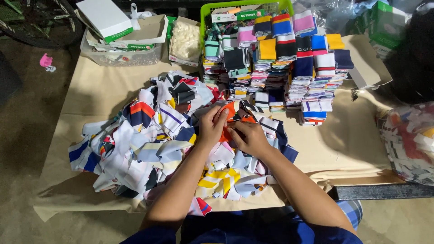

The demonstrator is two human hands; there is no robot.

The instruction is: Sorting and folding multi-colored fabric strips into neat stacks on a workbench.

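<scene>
Head view. Our left hand (211, 126) and right hand (249, 138) pinch 1 orange fabric strip (231, 118) above the loose pile (149, 144) on the table (90, 90). We judge it light, limp, best held by its edges.

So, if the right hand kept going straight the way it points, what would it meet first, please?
The right hand points up-left at the orange cloth it holds, meeting the left hand; beyond lies the loose pile. Depth unclear.

Both hands (left hand (211, 126), right hand (250, 138)) pinch an orange fabric piece (230, 118).
</scene>
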